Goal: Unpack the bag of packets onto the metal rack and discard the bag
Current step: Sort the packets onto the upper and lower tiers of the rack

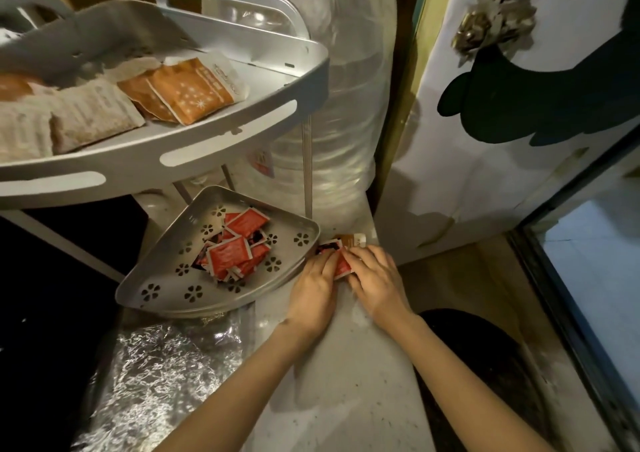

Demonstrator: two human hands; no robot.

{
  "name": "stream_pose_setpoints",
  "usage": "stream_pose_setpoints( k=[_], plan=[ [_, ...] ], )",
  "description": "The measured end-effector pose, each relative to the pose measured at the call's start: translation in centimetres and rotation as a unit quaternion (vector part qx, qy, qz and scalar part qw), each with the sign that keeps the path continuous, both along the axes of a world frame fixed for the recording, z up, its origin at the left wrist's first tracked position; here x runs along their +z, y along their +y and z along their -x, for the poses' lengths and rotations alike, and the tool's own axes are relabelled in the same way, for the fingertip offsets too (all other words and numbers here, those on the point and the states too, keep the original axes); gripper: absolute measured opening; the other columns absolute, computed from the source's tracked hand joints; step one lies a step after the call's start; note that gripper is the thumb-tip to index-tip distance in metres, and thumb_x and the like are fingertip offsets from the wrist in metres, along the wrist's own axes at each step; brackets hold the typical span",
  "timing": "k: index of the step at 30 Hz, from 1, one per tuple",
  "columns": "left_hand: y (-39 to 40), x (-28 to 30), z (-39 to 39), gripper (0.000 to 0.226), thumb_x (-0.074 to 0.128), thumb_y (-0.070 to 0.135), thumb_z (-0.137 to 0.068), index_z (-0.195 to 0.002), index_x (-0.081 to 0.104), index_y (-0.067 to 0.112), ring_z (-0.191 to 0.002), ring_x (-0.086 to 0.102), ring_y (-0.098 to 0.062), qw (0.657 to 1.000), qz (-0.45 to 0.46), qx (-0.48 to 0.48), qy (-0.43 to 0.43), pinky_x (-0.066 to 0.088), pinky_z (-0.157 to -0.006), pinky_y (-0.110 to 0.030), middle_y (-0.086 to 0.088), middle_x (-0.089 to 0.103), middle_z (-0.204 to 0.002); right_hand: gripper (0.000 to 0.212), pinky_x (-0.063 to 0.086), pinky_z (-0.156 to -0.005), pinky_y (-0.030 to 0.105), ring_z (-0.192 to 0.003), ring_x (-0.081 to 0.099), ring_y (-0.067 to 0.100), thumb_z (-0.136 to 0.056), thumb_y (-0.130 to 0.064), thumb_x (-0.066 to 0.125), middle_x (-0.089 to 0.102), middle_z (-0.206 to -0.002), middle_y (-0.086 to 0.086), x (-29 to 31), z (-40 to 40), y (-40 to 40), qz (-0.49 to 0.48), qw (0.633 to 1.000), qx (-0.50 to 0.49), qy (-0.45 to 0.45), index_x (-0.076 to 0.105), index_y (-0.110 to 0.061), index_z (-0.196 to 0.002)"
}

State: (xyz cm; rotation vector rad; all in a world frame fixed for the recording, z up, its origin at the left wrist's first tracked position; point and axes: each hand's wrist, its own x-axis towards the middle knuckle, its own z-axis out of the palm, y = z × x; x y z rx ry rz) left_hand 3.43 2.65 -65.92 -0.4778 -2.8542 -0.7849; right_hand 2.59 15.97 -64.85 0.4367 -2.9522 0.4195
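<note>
Foil sheet [152, 375], crinkled and shiny, covers the near-left part of the surface; a black panel [52, 296] lies dark further left; a pale speckled counter [346, 382] runs up the middle under both forearms.

Metal rack [242, 133] stands at left on thin legs; its upper tray holds orange packets [190, 95] and pale ribbed packets [86, 116], lying flat and overlapping; its lower tray [166, 289], triangular with flower-shaped cut-outs, holds a loose heap of small red packets [230, 251] near its centre.

Left hand [317, 285] rests just beside the lower tray's right corner, fingers curled down onto a small cluster of packets [341, 264] on the counter; right hand [375, 278] meets it from the other side, fingers bent over the same cluster; both pinch at it, though exactly which packet each finger grips is hidden by the hands; one brownish packet [353, 239] pokes out beyond the fingertips; whether a bag surrounds these I cannot tell.

Clear plastic wrapping [339, 105] over a tall stack stands behind the rack; a pale door [502, 174] with a dark silhouette decal and a worn metal latch [491, 26] closes the right side; a dark round shape [485, 365] sits low beside the counter; light tiled floor [595, 278] shows at far right.
</note>
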Motion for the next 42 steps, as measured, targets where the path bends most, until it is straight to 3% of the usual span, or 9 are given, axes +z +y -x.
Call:
stream_pose_setpoints(
  k=[6, 9, 12, 16, 25, 29, 32, 39, 42],
  plan=[
    [-1.1, 0.5, 0.5, 0.043, 0.079, 0.009, -0.064, -0.105, 0.067, 0.008, -0.087, 0.069, -0.023, 0.999, 0.028, -0.024, 0.035, 0.055, -0.072, -0.026, -0.010, 0.071, -0.101, 0.032, 0.047, -0.079, 0.029, -0.088, 0.066, 0.020, -0.083, -0.027, 0.046, 0.072, -0.092, 0.000, 0.1, -0.1, 0.3, -0.025, 0.998, 0.038, 0.052, 0.072, -0.014, -0.094],
    [-1.3, 0.7, 0.6, 0.025, 0.065, 0.021, -0.075, -0.098, 0.069, 0.011, -0.076, 0.069, -0.017, 0.994, 0.064, -0.037, 0.082, 0.054, -0.065, -0.023, -0.004, 0.073, -0.091, 0.032, 0.043, -0.077, 0.024, -0.083, 0.067, 0.018, -0.080, -0.025, 0.044, 0.072, -0.089, -0.001, 0.7, 0.2, 0.1, -0.010, 0.998, 0.044, 0.040, 0.073, -0.015, -0.090],
    [-1.5, 1.5, 0.4, 0.035, 0.043, 0.031, -0.080, -0.090, 0.070, 0.012, -0.066, 0.068, -0.017, 0.989, 0.100, -0.062, 0.089, 0.054, -0.055, -0.022, -0.004, 0.073, -0.079, 0.033, 0.045, -0.094, 0.028, -0.108, 0.058, 0.019, -0.087, -0.015, 0.049, 0.064, -0.117, 0.002, 1.3, 0.0, 0.0, 0.095, 0.995, 0.005, -0.028, 0.061, -0.014, -0.118],
    [-2.0, 1.8, 0.1, 0.021, 0.075, 0.012, -0.064, -0.083, 0.067, 0.011, -0.056, 0.065, -0.019, 0.992, 0.093, -0.054, 0.059, 0.049, -0.045, -0.021, -0.004, 0.070, -0.069, 0.031, 0.047, -0.088, 0.025, -0.105, 0.059, 0.018, -0.088, -0.013, 0.057, 0.061, -0.118, 0.005, 1.6, -0.6, -0.5, 0.233, 0.955, -0.118, -0.143, 0.056, -0.013, -0.119],
    [-3.8, 4.3, -0.3, 0.022, 0.050, 0.018, -0.087, -0.089, 0.068, 0.005, -0.061, 0.064, -0.021, 0.992, -0.121, 0.033, 0.029, 0.049, -0.055, -0.026, -0.010, 0.071, -0.075, 0.024, 0.052, -0.062, 0.032, -0.069, 0.062, 0.020, -0.080, -0.032, 0.068, 0.065, -0.072, 0.005, 1.3, 0.2, -3.1, 0.258, 0.913, -0.245, -0.202, 0.062, -0.012, -0.067],
    [-4.8, 6.0, -0.2, 0.022, 0.055, 0.022, -0.091, -0.080, 0.068, 0.008, -0.053, 0.054, -0.007, 0.981, -0.181, 0.060, -0.015, 0.033, -0.048, -0.011, -0.001, 0.066, -0.068, 0.011, 0.045, -0.068, 0.028, -0.080, 0.058, 0.016, -0.083, -0.022, 0.066, 0.060, -0.084, 0.000, 1.8, 0.4, -4.0, 0.296, 0.897, -0.250, -0.213, 0.065, -0.012, -0.089],
    [-5.6, 6.4, 0.3, 0.017, 0.060, 0.021, -0.087, -0.076, 0.066, 0.009, -0.048, 0.042, 0.001, 0.981, -0.174, 0.073, -0.053, 0.032, -0.046, -0.011, 0.003, 0.059, -0.062, 0.007, 0.054, -0.072, 0.035, -0.077, 0.063, 0.021, -0.084, -0.020, 0.064, 0.065, -0.079, 0.004, 2.9, 0.4, -3.9, 0.393, 0.864, -0.239, -0.206, 0.060, -0.016, -0.080],
    [-9.1, 8.8, 0.4, 0.023, 0.063, 0.012, -0.083, -0.106, 0.066, 0.013, -0.080, 0.059, -0.006, 0.978, -0.187, 0.094, -0.010, 0.041, -0.069, -0.002, 0.005, 0.067, -0.094, 0.015, 0.051, -0.064, 0.031, -0.070, 0.061, 0.016, -0.085, -0.024, 0.062, 0.063, -0.077, 0.000, 6.9, 0.5, -5.5, 0.391, 0.906, -0.154, -0.061, 0.055, -0.013, -0.092],
    [-11.2, 9.2, 0.1, 0.028, 0.063, 0.012, -0.083, -0.110, 0.065, 0.021, -0.083, 0.058, 0.003, 0.974, -0.199, 0.103, -0.015, 0.039, -0.071, 0.001, 0.012, 0.065, -0.098, 0.019, 0.040, -0.054, 0.013, -0.067, 0.057, 0.010, -0.085, -0.022, 0.063, 0.060, -0.079, -0.004, 7.1, 0.9, -7.3, 0.324, 0.941, -0.081, -0.045, 0.057, -0.010, -0.099]
  ],
)
